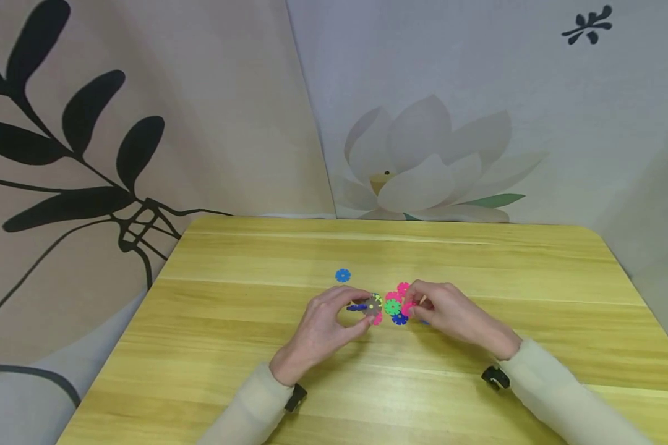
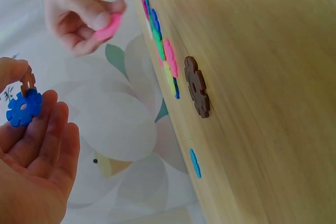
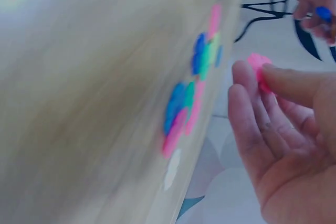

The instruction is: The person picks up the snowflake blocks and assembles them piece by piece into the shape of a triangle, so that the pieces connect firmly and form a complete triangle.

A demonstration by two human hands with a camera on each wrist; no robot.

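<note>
My left hand (image 1: 325,318) holds two slotted snowflake discs between thumb and fingers, a brown one (image 2: 28,80) and a blue one (image 2: 23,107). The two are joined edge to edge, set at an angle to each other. Opposite it, my right hand (image 1: 453,312) pinches a pink snowflake disc (image 3: 257,67) between thumb and index finger, its other fingers loosely bent. Both hands are above the table, over a loose cluster of discs, among them a green one (image 1: 392,307) and a dark blue one (image 1: 399,318).
A lone blue disc (image 1: 342,275) lies farther back on the wooden table (image 1: 245,364). Another brown disc (image 2: 197,87) lies near the cluster, and a white disc (image 3: 171,169) at its other end. Behind the table's far edge stands a wall with printed flowers and leaves.
</note>
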